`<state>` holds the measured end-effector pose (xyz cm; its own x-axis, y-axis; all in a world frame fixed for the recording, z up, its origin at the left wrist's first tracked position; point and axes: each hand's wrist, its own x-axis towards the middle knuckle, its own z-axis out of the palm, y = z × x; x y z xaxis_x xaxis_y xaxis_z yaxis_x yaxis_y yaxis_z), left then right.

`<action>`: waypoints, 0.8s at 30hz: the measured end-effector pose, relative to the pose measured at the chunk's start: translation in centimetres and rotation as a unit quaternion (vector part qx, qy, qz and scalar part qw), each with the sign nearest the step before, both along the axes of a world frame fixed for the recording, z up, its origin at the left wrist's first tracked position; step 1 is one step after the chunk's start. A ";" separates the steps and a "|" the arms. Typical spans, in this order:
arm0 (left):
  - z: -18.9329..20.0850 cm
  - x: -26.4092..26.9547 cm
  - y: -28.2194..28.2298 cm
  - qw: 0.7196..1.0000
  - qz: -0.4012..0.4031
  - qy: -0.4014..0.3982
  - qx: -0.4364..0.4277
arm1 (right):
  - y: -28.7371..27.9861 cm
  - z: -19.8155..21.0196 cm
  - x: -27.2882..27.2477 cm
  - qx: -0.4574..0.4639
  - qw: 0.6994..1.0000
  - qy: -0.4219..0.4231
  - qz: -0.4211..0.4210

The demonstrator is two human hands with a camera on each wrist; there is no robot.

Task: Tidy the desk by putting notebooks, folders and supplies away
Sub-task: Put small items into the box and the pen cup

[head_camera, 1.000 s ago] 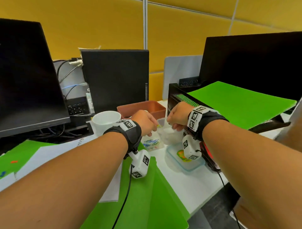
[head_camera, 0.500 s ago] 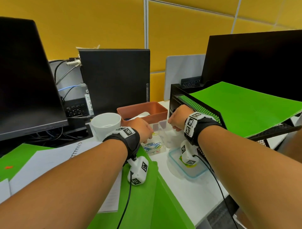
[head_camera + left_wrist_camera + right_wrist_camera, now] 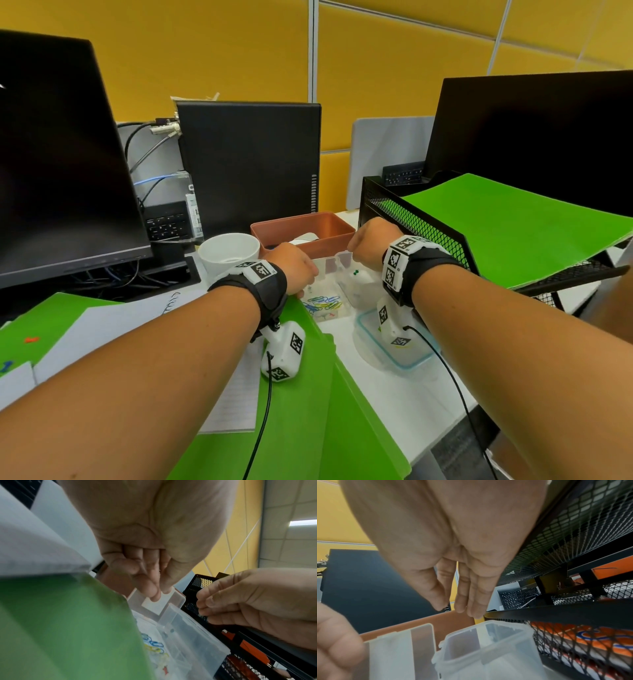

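Note:
A clear compartment box (image 3: 325, 303) holding coloured paper clips sits on the desk between my hands. My left hand (image 3: 296, 270) pinches its upright clear latch flap (image 3: 158, 602) between thumb and forefinger. Beside it stands a clear tub (image 3: 356, 286) with green push pins (image 3: 355, 272) inside. My right hand (image 3: 366, 240) hovers just above that tub (image 3: 488, 649). Its fingers (image 3: 471, 601) point down, fairly straight, and hold nothing I can see. A green folder (image 3: 308, 411) lies under my left wrist, partly over a lined notebook (image 3: 120, 325).
The tub's blue-rimmed lid (image 3: 416, 359) lies flat under my right wrist. A black mesh tray (image 3: 411, 219) with a green folder (image 3: 513, 233) on top stands right of my hand. A brown tray (image 3: 308, 222), a white mug (image 3: 229, 250), monitors and a computer tower stand behind.
My right hand has lifted from the clear tub and drawn back towards the mesh tray. My left hand has stayed at the paper clip box.

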<state>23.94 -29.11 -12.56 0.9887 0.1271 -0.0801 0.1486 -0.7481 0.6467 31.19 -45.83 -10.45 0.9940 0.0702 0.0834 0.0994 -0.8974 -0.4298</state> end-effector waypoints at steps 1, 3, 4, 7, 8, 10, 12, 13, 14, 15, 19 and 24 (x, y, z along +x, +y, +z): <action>0.3 -0.2 0.3 1.000 0.006 -0.005 -0.003 | 0.0 0.1 -0.1 0.001 1.000 0.004 -0.003; 1.0 -0.7 1.0 1.000 0.018 -0.006 -0.005 | 0.2 0.3 -0.4 -0.003 1.000 0.008 -0.004; 1.4 -1.0 1.4 1.000 0.023 -0.003 -0.002 | 0.3 0.5 -0.5 -0.003 1.000 0.007 -0.003; 2.2 -2.0 2.9 1.000 0.021 -0.008 0.004 | 0.6 1.1 -1.0 0.007 1.000 -0.003 -0.001; 2.5 -2.3 3.5 1.000 0.020 -0.012 0.005 | 0.6 1.3 -1.2 0.007 1.000 -0.009 -0.003; 3.1 -3.3 4.4 0.999 0.026 -0.018 0.008 | 0.5 1.9 -1.7 0.006 1.000 -0.014 -0.006; 3.7 -4.1 5.1 0.999 0.035 -0.020 0.007 | 0.3 2.5 -2.2 0.019 1.000 -0.016 -0.005; 4.0 -4.6 5.4 0.999 0.039 -0.019 0.007 | 0.2 2.9 -2.6 0.023 1.000 -0.018 -0.003; 4.4 -5.2 5.8 0.999 0.044 -0.014 0.011 | 0.1 3.4 -2.9 0.020 1.000 -0.020 0.001; 4.7 -5.8 6.2 0.999 0.051 -0.012 0.014 | 0.0 3.8 -3.3 0.016 1.000 -0.024 0.004; 6.0 -8.2 9.0 0.995 0.100 -0.021 0.019 | 0.6 5.4 -4.9 0.010 0.999 -0.033 0.023; 7.3 -11.7 13.1 0.988 0.148 -0.017 0.035 | 3.9 6.4 -8.1 0.051 0.996 0.001 0.076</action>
<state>12.28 -15.98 -5.22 0.9096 0.4144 -0.0291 0.3467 -0.7186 0.6028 23.10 -41.93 -4.00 0.9728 0.2106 0.0962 0.2297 -0.8238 -0.5182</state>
